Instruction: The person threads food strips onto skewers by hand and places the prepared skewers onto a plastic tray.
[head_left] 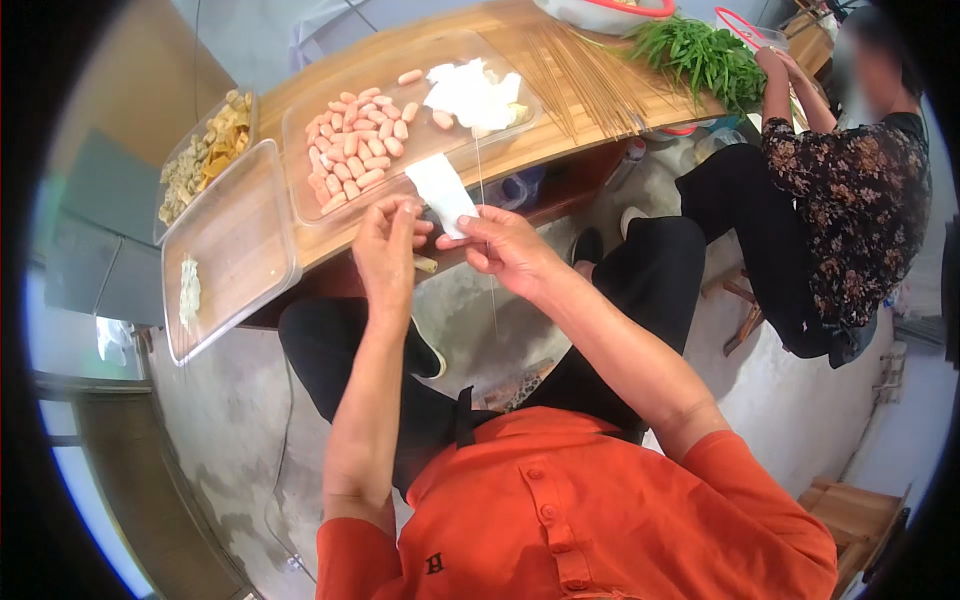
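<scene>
My right hand (508,250) pinches the lower end of a flat white strip (440,192) in front of the table edge. Its kind I cannot tell; it resembles the pile of white pieces (472,98) on the tray. My left hand (387,252) is beside the strip, fingers curled together. A small yellowish stub (426,264) shows just below those fingers; whether they grip it is unclear. A thin upright line (480,170) passes by my right hand, perhaps a skewer. Small pink sausages (355,140) lie heaped on the clear plastic tray (293,150).
At left, a shallow clear tray (235,240) holds one pale piece (190,290). Behind it stands a container of yellow and grey-green food (210,150). Thin sticks (580,80) and leafy greens (700,60) lie toward the right. Another person (840,210) sits there, hands near the greens.
</scene>
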